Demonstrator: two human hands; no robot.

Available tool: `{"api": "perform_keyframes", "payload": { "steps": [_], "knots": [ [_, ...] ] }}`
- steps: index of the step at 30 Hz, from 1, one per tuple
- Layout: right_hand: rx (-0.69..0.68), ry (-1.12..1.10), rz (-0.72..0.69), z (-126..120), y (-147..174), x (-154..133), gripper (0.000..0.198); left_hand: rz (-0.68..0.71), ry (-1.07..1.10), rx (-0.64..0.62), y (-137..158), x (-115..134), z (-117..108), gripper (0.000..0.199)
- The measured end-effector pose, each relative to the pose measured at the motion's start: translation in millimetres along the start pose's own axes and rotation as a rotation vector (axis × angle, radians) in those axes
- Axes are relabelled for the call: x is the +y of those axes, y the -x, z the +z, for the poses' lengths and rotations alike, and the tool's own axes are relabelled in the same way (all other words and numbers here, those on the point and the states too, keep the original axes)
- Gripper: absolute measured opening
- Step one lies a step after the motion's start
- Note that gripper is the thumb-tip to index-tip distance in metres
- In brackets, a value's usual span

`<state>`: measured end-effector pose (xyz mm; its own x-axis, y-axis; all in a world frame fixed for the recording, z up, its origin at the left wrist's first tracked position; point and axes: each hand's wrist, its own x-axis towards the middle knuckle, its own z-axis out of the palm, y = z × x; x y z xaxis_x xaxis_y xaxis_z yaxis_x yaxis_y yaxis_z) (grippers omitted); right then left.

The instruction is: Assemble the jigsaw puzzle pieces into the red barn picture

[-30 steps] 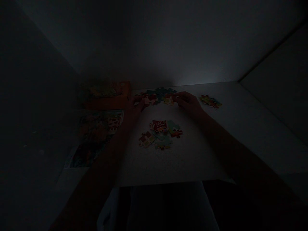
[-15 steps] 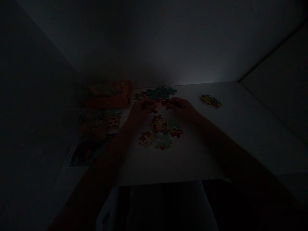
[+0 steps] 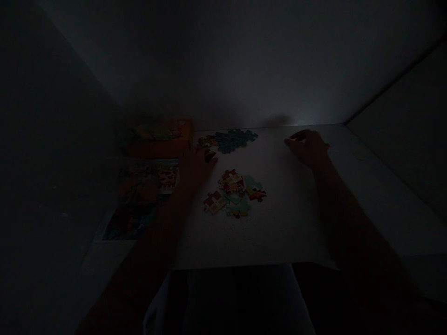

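Note:
The scene is very dark. My left hand (image 3: 196, 166) is over the left of the table, its fingers bent around a dark puzzle piece (image 3: 210, 155) that shows beside the thumb. My right hand (image 3: 308, 148) is off to the right, with thumb and forefinger brought close in a pinch. Whatever lies between those fingertips is too dark to make out. Between my forearms sits a loose cluster of puzzle pieces (image 3: 232, 181), some red and cream, others pale green. Behind it, near the wall, spreads a heap of teal puzzle pieces (image 3: 233, 140).
An orange box (image 3: 157, 149) stands at the back left. Printed picture sheets (image 3: 167, 179) lie in front of it, partly behind my left forearm. The white table (image 3: 244, 244) meets a wall at the back, and its front edge is close to my lap.
My hands were together over a pale piece at the table's middle. Now the right has swung right, covering where a small pile of puzzle pieces lay, and the left has drawn back left.

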<state>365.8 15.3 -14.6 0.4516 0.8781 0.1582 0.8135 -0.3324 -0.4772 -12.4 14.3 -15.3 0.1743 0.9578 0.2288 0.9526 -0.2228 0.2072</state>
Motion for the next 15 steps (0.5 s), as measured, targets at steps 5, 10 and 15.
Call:
{"api": "perform_keyframes", "payload": {
  "steps": [5,10,15],
  "knots": [
    [-0.023,-0.117,-0.216,25,1,0,0.039,-0.059,0.378,-0.062,-10,-14,12,0.053],
    [-0.112,-0.276,-0.426,39,7,-1,0.054,0.003,0.751,0.007,-11,-12,19,0.047],
    [-0.357,-0.480,-0.547,38,37,-39,0.069,-0.071,1.109,-0.091,-8,8,10,0.041]
  ]
}}
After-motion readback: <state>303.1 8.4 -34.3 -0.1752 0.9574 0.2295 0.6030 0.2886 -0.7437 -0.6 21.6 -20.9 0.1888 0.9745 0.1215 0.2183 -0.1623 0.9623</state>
